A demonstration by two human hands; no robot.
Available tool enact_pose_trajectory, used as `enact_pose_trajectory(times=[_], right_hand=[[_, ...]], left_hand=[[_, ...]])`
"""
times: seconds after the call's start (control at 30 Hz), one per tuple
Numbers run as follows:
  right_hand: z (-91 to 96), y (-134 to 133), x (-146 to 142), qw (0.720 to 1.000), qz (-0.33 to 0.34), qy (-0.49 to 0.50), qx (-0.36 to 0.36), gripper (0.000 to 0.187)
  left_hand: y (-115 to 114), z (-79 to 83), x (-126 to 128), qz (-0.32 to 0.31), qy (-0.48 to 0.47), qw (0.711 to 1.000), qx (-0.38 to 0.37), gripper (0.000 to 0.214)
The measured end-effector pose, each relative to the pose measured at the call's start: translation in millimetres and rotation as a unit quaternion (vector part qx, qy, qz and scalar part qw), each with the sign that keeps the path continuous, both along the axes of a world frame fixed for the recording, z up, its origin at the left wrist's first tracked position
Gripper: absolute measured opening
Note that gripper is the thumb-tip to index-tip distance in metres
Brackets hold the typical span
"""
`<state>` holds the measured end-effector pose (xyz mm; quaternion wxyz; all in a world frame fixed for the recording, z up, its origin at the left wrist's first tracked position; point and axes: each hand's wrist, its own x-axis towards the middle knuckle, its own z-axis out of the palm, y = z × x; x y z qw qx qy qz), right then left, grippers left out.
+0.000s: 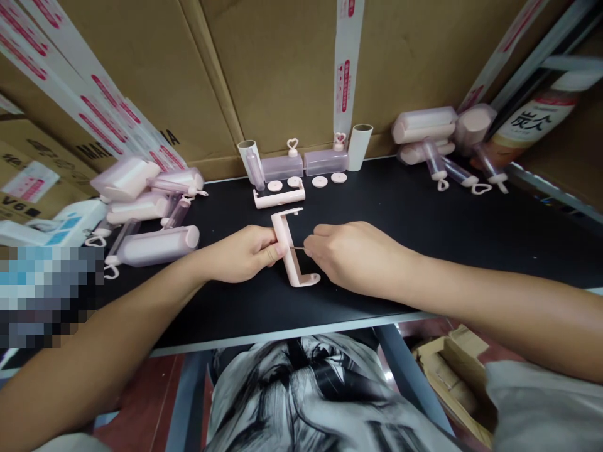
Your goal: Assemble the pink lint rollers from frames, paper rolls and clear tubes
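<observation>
The left hand (247, 254) grips a pale pink bracket (288, 254) by the middle of its back, just above the table (226, 320) or resting on it; which one cannot be told. The thumb lies on the bracket's edge, while the other fingers are largely hidden behind it and under the hand. The right hand (343, 254) is closed, its fingertips pinching a thin rod (298, 248). Only a short length of that rod shows; the rest disappears inside the grip, and whether its tip touches the bracket's inner side or merely overlaps it is hard to make out.

The bracket's long axis runs away from the person, its far end leaning a little left and its near end a little right. Both end arms point right, so the open side faces the right hand; the near arm ends in a rounded tip with a small hole.

Beyond it, a second bracket (280, 199) lies crosswise, long axis left to right, arms pointing away, partly covering the pale discs (319, 182) behind. At the left edge a pixelated patch (42, 295) blots out whatever is there. The bottle (537, 122) at right is blurred, and both forearms are cut off by the frame.
</observation>
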<state>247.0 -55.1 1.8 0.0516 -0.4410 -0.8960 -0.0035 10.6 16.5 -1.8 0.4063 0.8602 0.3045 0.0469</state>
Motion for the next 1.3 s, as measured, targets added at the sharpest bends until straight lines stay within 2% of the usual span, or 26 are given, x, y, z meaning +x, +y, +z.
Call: enact_pose_trajectory(times=[0.2,0.3,0.37,0.43,0.5,0.57,0.67,0.77,0.83,0.93,1.3], right_hand=[[-5.6,2.6,-3.7,0.999,-0.030,0.035,-0.010,0.024],[-3.6,5.0,-3.3,0.997,-0.041,0.059,-0.035,0.025],[-1.9,7.9,-0.5,0.989,-0.033,0.112,-0.091,0.022],[-1.4,12.3,4.3,0.958,-0.014,0.186,-0.217,0.019],[-2.7,17.5,9.7,0.899,0.007,0.250,-0.360,0.030],[-5.4,22.2,13.4,0.848,0.023,0.288,-0.445,0.031],[-9.6,26.1,13.9,0.806,0.032,0.318,-0.497,0.018],[-12.2,26.7,10.7,0.761,0.021,0.344,-0.549,0.017],[-13.4,25.7,8.0,0.741,0.013,0.366,-0.563,0.018],[-14.2,21.9,3.9,0.737,-0.005,0.400,-0.545,0.020],[-11.6,7.4,-4.8,0.776,-0.044,0.416,-0.472,0.016]], left_hand=[[4.7,-2.0,-1.8,0.007,-0.010,1.000,-0.001,0.049],[6.8,-5.8,-4.3,-0.011,-0.032,0.999,0.038,0.047],[7.0,-7.6,-4.8,-0.032,-0.043,0.995,0.086,0.044],[6.1,-7.6,-4.0,-0.072,-0.051,0.986,0.141,0.039],[4.2,-5.7,-2.8,-0.114,-0.056,0.973,0.192,0.032],[2.0,-2.9,-2.3,-0.134,-0.052,0.961,0.235,0.027],[-0.8,1.2,-3.7,-0.134,-0.029,0.949,0.282,0.021],[-2.3,3.2,-5.7,-0.132,-0.005,0.942,0.308,0.018],[-2.3,2.9,-5.9,-0.124,0.006,0.936,0.330,0.020],[-1.1,0.9,-4.9,-0.102,0.016,0.926,0.363,0.026],[-2.3,-1.1,0.7,-0.054,0.057,0.920,0.384,0.041]])
